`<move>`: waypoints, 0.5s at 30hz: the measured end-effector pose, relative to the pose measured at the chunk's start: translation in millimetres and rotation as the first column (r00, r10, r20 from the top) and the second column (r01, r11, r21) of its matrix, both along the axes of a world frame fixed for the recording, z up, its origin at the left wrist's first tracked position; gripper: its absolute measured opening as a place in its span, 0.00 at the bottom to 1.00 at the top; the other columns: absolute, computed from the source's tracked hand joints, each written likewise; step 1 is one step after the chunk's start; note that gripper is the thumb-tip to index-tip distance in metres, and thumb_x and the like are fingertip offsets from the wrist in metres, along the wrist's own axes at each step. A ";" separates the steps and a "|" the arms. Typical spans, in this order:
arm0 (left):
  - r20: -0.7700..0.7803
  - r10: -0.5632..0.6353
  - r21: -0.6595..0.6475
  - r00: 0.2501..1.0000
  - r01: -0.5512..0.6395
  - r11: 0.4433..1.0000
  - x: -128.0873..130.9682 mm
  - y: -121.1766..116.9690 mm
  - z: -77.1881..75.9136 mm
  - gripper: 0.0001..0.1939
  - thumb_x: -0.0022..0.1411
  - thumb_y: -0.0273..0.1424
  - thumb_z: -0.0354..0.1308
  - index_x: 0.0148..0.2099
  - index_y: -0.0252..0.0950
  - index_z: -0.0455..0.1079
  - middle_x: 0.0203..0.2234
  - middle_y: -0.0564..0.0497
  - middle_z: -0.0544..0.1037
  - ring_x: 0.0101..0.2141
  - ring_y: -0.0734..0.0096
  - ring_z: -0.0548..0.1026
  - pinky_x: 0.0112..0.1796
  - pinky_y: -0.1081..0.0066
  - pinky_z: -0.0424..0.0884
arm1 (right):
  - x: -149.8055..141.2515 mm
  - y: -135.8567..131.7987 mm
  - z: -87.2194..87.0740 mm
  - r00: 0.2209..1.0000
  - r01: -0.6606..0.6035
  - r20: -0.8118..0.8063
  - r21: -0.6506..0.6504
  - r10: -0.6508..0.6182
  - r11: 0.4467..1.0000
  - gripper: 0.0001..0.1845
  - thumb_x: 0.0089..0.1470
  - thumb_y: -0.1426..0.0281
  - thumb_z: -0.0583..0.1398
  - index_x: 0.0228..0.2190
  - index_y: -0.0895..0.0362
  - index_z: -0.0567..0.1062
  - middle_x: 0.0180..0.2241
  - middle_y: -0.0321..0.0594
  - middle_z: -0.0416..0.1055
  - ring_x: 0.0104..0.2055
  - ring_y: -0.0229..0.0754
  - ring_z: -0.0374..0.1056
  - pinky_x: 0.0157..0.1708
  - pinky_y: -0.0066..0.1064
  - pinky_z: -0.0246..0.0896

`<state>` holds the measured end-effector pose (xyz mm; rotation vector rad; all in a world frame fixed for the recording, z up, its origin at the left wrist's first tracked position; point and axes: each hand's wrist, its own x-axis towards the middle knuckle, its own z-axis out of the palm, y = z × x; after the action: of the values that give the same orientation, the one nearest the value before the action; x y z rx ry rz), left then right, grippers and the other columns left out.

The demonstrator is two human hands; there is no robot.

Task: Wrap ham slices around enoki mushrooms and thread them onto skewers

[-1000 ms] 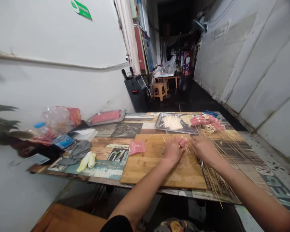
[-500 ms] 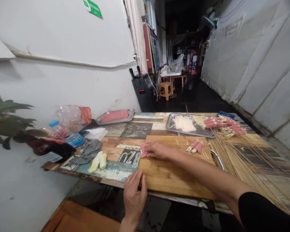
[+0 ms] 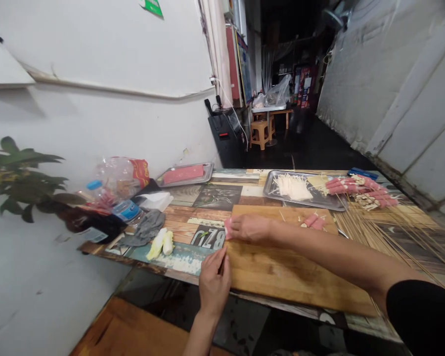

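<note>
My right hand rests over the far left edge of the wooden cutting board. Its fingers are bent down onto a pink meat slice, which pokes out at the fingertips; the rest of it is hidden. At the board's near left side, my left hand has its fingers stretched forward and the thumb apart, touching the edge and holding nothing I can see. Toward the board's far right lie a few pink meat rolls with pale strands in them.
Behind the board, a metal tray holds pale enoki-like strands. Skewered rolls and bamboo skewers lie to the right. Leftward are cabbage pieces, a grey cloth, bottles, and a tray of pink meat.
The whole view has shifted, so things appear farther right. My left hand has slid forward along the board's left edge, nearer the right hand. The right hand stays on the meat slice.
</note>
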<state>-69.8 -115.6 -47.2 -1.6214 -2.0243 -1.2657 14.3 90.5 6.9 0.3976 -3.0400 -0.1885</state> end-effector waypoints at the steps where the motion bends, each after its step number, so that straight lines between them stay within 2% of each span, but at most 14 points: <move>1: -0.019 -0.007 0.002 1.000 0.007 1.000 -0.7 3.4 1.0 0.13 0.67 0.27 0.51 0.47 0.35 0.75 0.41 0.44 0.81 0.42 0.64 0.78 0.44 0.62 0.75 | 1.5 -1.0 -0.9 0.999 -0.039 -0.003 0.050 0.039 0.998 0.16 0.65 0.72 0.47 0.41 0.63 0.74 0.41 0.50 0.74 0.43 0.42 0.66 0.47 0.34 0.57; 3: -0.075 -0.028 0.003 0.997 0.029 1.000 -1.4 10.6 2.9 0.13 0.67 0.26 0.50 0.49 0.35 0.74 0.42 0.43 0.80 0.43 0.62 0.77 0.45 0.60 0.74 | 3.0 -2.3 -1.4 0.996 -0.084 -0.019 0.109 0.086 0.991 0.18 0.66 0.74 0.45 0.42 0.66 0.73 0.42 0.52 0.73 0.42 0.43 0.67 0.48 0.36 0.58; 5: -0.128 -0.058 -0.010 0.990 0.057 0.998 -1.3 17.4 4.5 0.14 0.67 0.25 0.49 0.50 0.35 0.73 0.43 0.43 0.80 0.44 0.61 0.77 0.46 0.58 0.73 | 2.6 -3.9 -0.1 0.996 -0.087 -0.022 0.087 0.089 0.992 0.17 0.65 0.74 0.46 0.41 0.66 0.73 0.41 0.53 0.73 0.42 0.43 0.67 0.47 0.35 0.58; 8: -0.201 -0.080 -0.085 0.976 0.064 0.994 0.0 23.9 7.0 0.16 0.67 0.25 0.49 0.54 0.36 0.71 0.47 0.41 0.78 0.46 0.59 0.75 0.46 0.57 0.72 | -0.2 -8.5 4.6 0.999 0.052 0.016 -0.100 -0.050 0.994 0.11 0.61 0.74 0.54 0.38 0.65 0.75 0.40 0.51 0.75 0.41 0.43 0.67 0.41 0.32 0.58; 11: -0.285 -0.117 -0.167 0.951 0.071 0.983 2.6 25.8 10.8 0.19 0.67 0.27 0.50 0.58 0.36 0.67 0.52 0.40 0.75 0.51 0.55 0.72 0.49 0.54 0.70 | -4.9 -12.4 9.6 0.960 0.277 0.031 -0.275 -0.280 0.921 0.11 0.60 0.75 0.55 0.35 0.66 0.78 0.34 0.47 0.77 0.34 0.40 0.68 0.32 0.28 0.55; 15: -0.327 -0.092 -0.212 0.940 0.022 0.977 7.1 27.6 14.9 0.19 0.67 0.30 0.51 0.58 0.32 0.67 0.51 0.37 0.74 0.52 0.52 0.70 0.51 0.53 0.67 | -13.6 -8.1 15.0 0.891 0.415 0.004 -0.414 -0.454 0.810 0.16 0.62 0.68 0.55 0.31 0.62 0.80 0.29 0.42 0.77 0.29 0.37 0.68 0.28 0.25 0.51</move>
<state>-62.6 -88.1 -32.3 -1.8533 -1.9522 -0.7472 0.6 82.4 22.0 -0.3363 -2.9098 0.3909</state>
